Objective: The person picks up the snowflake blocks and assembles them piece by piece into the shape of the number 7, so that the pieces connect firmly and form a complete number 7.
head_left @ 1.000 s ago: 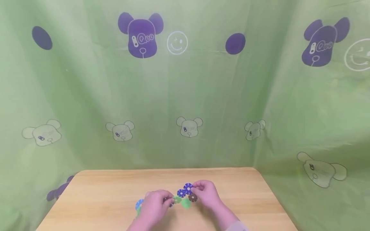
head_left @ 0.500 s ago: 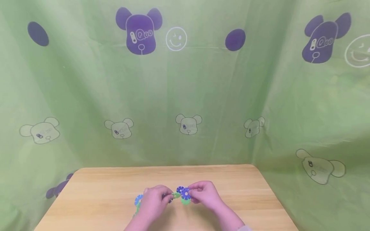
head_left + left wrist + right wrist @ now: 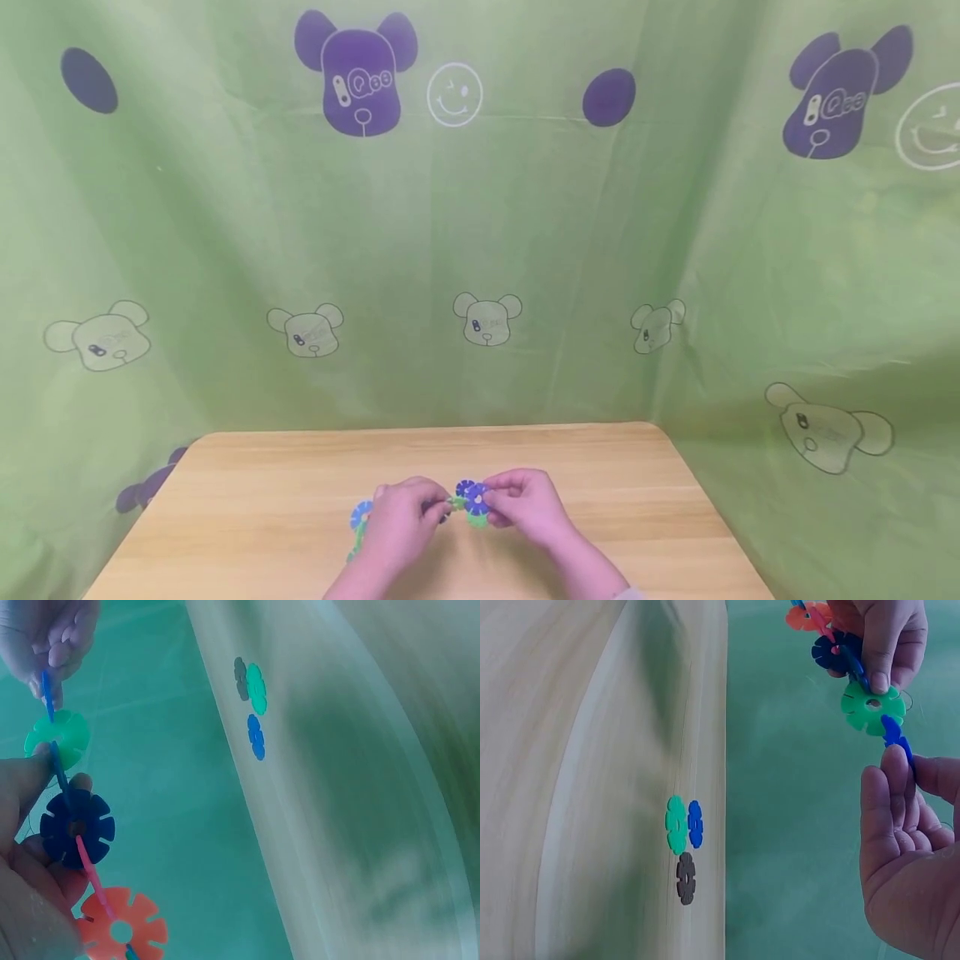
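My left hand (image 3: 401, 523) pinches a chain of slotted plastic snowflake discs near its end. Along the chain run an orange disc (image 3: 142, 919), a pink one (image 3: 91, 874), a dark navy disc (image 3: 97, 829), a blue one (image 3: 60, 769) seen edge-on, and a green disc (image 3: 859, 709) at the end. Between thumb and fingers, my right hand (image 3: 531, 507) holds a single blue disc (image 3: 892, 733), its edge right at the green disc's rim. The left hand covers part of the chain in the head view.
On the wooden table (image 3: 285, 467) lie a loose green disc (image 3: 676, 825), a blue disc (image 3: 695, 824) and a brown disc (image 3: 686, 879), close together beyond the hands. A green patterned curtain (image 3: 405, 225) surrounds the table's back and sides.
My right hand has moved left with the blue disc, bringing it up to the green disc. In the head view the brown disc is now hidden behind that hand. My left hand stays nearly in place.
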Demonstrator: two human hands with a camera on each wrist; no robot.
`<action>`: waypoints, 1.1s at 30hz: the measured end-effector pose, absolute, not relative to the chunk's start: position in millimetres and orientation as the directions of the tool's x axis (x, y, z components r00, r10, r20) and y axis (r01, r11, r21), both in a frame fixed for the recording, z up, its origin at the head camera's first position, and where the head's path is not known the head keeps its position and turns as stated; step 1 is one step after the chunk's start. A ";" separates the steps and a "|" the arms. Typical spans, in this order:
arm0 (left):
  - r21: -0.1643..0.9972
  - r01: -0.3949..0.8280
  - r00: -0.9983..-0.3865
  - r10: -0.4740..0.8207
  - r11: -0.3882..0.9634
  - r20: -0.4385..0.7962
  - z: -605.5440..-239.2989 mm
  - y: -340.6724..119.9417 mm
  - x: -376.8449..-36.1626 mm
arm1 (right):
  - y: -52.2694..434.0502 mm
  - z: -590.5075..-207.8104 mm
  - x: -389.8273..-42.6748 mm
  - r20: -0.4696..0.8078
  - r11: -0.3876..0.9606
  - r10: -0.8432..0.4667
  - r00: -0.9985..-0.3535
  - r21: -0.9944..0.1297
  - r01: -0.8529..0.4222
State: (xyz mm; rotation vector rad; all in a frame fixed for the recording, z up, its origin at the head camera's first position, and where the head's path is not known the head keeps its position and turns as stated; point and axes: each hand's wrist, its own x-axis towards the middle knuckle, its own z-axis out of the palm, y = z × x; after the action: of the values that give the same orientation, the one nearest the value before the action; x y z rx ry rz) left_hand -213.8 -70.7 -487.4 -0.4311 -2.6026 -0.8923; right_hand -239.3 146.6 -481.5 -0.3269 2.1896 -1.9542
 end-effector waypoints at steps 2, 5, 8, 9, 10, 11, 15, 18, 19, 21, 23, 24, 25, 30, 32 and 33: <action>0.519 0.400 -0.883 0.165 0.756 0.440 -486.9 -70.4 -213.2 | 146.1 -481.1 -237.7 0.006 0.102 -0.289 -0.957 -0.994 -0.037; 0.506 0.412 -0.870 0.163 0.757 0.465 -485.9 -69.6 -212.4 | 145.8 -480.4 -236.4 0.005 0.092 -0.289 -0.957 -0.995 -0.033; 0.491 0.426 -0.857 0.166 0.760 0.487 -485.6 -68.8 -212.1 | 145.3 -480.2 -236.1 0.006 0.087 -0.286 -0.958 -0.996 -0.032; 0.484 0.433 -0.852 0.170 0.760 0.495 -485.7 -68.4 -211.9 | 145.3 -480.3 -236.0 0.005 0.085 -0.286 -0.958 -0.996 -0.031; 0.477 0.441 -0.846 0.175 0.760 0.503 -485.8 -68.1 -211.6 | 145.3 -480.4 -235.8 0.000 0.083 -0.284 -0.959 -0.996 -0.025; 0.470 0.448 -0.840 0.178 0.761 0.513 -486.3 -67.8 -211.1 | 145.2 -480.8 -235.6 -0.006 0.081 -0.285 -0.958 -0.997 -0.018; 0.444 0.480 -0.809 0.187 0.756 0.557 -488.7 -66.7 -209.1 | 145.0 -482.9 -234.0 -0.020 0.047 -0.299 -0.954 -0.999 0.007; 0.438 0.493 -0.795 0.183 0.752 0.579 -489.8 -65.8 -208.5 | 143.6 -483.7 -232.4 -0.026 0.025 -0.297 -0.954 -0.999 0.020; 0.439 0.494 -0.792 0.181 0.750 0.582 -489.7 -65.5 -208.3 | 143.1 -483.7 -231.9 -0.027 0.020 -0.296 -0.955 -1.000 0.022; 0.436 0.494 -0.790 0.179 0.752 0.586 -489.1 -65.1 -208.2 | 142.2 -483.1 -230.8 -0.034 0.020 -0.284 -0.958 -0.999 0.030; 0.436 0.493 -0.790 0.178 0.753 0.587 -487.9 -64.9 -208.3 | 141.9 -483.2 -230.2 -0.035 0.020 -0.274 -0.961 -0.999 0.031; 0.434 0.494 -0.790 0.181 0.754 0.586 -487.4 -64.9 -208.5 | 141.9 -483.3 -229.9 -0.035 0.018 -0.273 -0.961 -0.999 0.031; 0.436 0.495 -0.793 0.185 0.752 0.581 -486.9 -64.9 -208.7 | 141.7 -483.5 -229.5 -0.037 0.011 -0.274 -0.961 -0.999 0.035; 0.440 0.504 -0.807 0.223 0.743 0.546 -485.9 -64.0 -210.4 | 139.6 -486.4 -227.1 -0.061 -0.032 -0.290 -0.955 -0.997 0.073; 0.436 0.505 -0.811 0.236 0.745 0.535 -485.9 -63.8 -210.8 | 140.5 -489.4 -229.3 -0.060 -0.018 -0.280 -0.958 -0.998 0.067; 0.432 0.503 -0.812 0.238 0.748 0.533 -485.7 -64.0 -210.9 | 142.4 -491.9 -232.2 -0.051 0.001 -0.259 -0.965 -0.999 0.053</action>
State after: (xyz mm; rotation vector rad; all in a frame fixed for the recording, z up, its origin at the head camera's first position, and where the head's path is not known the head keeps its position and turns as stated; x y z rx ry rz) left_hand -210.9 -64.0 -485.7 -0.5631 -2.4964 -0.7982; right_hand -232.2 142.4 -491.9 -0.2170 2.0522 -2.0651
